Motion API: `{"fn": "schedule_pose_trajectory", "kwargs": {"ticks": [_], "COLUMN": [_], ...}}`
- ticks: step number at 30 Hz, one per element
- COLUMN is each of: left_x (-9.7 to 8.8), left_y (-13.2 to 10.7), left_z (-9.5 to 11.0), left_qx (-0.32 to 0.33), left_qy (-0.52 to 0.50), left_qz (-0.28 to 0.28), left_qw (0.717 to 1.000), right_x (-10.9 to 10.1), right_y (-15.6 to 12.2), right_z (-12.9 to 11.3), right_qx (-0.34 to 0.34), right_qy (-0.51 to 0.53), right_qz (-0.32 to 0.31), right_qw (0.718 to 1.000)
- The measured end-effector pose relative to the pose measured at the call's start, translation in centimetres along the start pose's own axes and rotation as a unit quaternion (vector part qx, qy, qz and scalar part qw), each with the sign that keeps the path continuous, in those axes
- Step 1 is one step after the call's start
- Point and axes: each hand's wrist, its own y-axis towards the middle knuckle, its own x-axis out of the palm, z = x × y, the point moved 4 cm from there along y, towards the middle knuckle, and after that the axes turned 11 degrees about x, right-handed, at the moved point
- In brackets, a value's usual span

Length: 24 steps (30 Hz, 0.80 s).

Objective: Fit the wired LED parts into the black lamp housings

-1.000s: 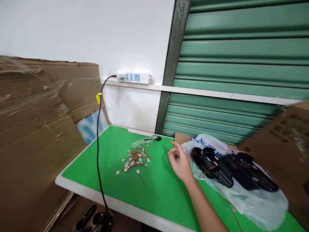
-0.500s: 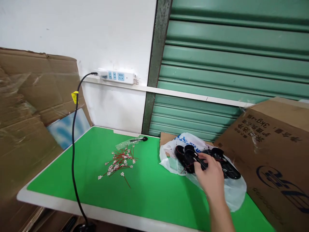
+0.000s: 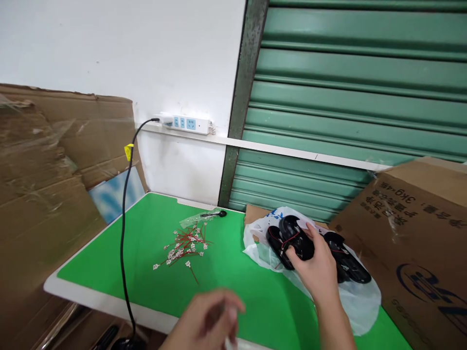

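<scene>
In the right centre of the frame, the right hand (image 3: 315,270) lies over the white plastic bag (image 3: 361,304). Its grip is closed around a black oval part (image 3: 292,233) with red wire. The part sticks out above the fingers, toward the upper left. The left hand (image 3: 206,321) is blurred at the bottom centre, near the edge of the green counter (image 3: 226,272), and I cannot tell its grip.

Right hand (image 3: 315,270) around a black part (image 3: 295,239) above the plastic bag (image 3: 361,301) on the green table (image 3: 226,284), left hand (image 3: 204,321) blurred nearby
</scene>
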Motion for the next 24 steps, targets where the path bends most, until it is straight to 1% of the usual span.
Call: {"fn": "schedule_pose_trajectory", "kwargs": {"ticks": [1, 2, 3, 4, 5, 6, 7, 8, 9, 10, 11, 13, 14, 15, 17, 18, 20, 22, 24], "left_x": [-0.6, -1.3, -2.1, -2.8, -3.3, -3.6, -4.2, -4.9, -5.5, -6.1, -6.6, -7.2, -7.3, -7.3, -6.9, -6.6, -5.8, -4.9, -4.2], "left_y": [2.7, 5.6, 8.4, 11.2, 13.6, 15.6, 17.1, 18.1, 18.7, 19.2, 19.4, 19.4, 19.3, 19.2, 19.0, 18.9, 18.9, 18.8, 18.6], "left_z": [1.0, 1.9, 2.5, 2.8, 2.7, 2.4, 1.9, 1.2, 0.5, -0.1, -0.7, -1.6, -1.9, -2.0, -2.0, -2.0, -1.8, -1.7, -1.7], "left_qx": [0.029, 0.055, 0.06, 0.035, -0.013, -0.072, -0.131, -0.176, -0.201, -0.204, -0.195, -0.148, -0.12, -0.09, -0.036, -0.012, 0.028, 0.058, 0.077], "left_qy": [-0.024, -0.045, -0.081, -0.132, -0.181, -0.217, -0.235, -0.246, -0.259, -0.28, -0.303, -0.349, -0.367, -0.38, -0.389, -0.385, -0.357, -0.309, -0.264], "left_qz": [0.054, 0.096, 0.116, 0.101, 0.047, -0.031, -0.081, -0.117, -0.138, -0.139, -0.128, -0.093, -0.074, -0.055, -0.019, -0.003, 0.023, 0.039, 0.048], "left_qw": [0.998, 0.993, 0.988, 0.985, 0.982, 0.973, 0.96, 0.946, 0.935, 0.928, 0.924, 0.92, 0.92, 0.919, 0.92, 0.923, 0.933, 0.948, 0.96], "right_x": [0.1, 0.3, 0.7, 1.2, 1.9, 2.7, 3.6, 4.6, 5.6, 6.7, 7.7, 9.4, 9.9, 10.3, 10.8, 11.0, 11.5, 11.7, 11.5], "right_y": [0.3, 0.5, 0.7, 0.8, 0.8, 0.8, 0.8, 0.8, 0.8, 0.9, 1.0, 1.2, 1.3, 1.3, 0.9, 0.6, -0.2, -0.7, -0.8], "right_z": [-1.3, -2.7, -4.2, -5.7, -7.3, -8.6, -9.8, -10.8, -11.4, -11.7, -11.7, -11.1, -10.6, -10.0, -8.7, -8.2, -7.5, -7.4, -7.4], "right_qx": [-0.019, -0.039, -0.062, -0.087, -0.118, -0.151, -0.183, -0.213, -0.234, -0.247, -0.248, -0.217, -0.185, -0.141, -0.029, 0.032, 0.136, 0.196, 0.228], "right_qy": [0.034, 0.074, 0.113, 0.147, 0.171, 0.182, 0.178, 0.168, 0.158, 0.15, 0.151, 0.181, 0.21, 0.243, 0.304, 0.326, 0.357, 0.374, 0.385], "right_qz": [-0.004, -0.016, -0.036, -0.063, -0.095, -0.119, -0.142, -0.157, -0.168, -0.184, -0.198, -0.205, -0.192, -0.169, -0.124, -0.121, -0.149, -0.176, -0.167], "right_qw": [0.999, 0.996, 0.991, 0.983, 0.974, 0.964, 0.956, 0.95, 0.944, 0.939, 0.936, 0.937, 0.941, 0.945, 0.944, 0.937, 0.912, 0.889, 0.878]}}
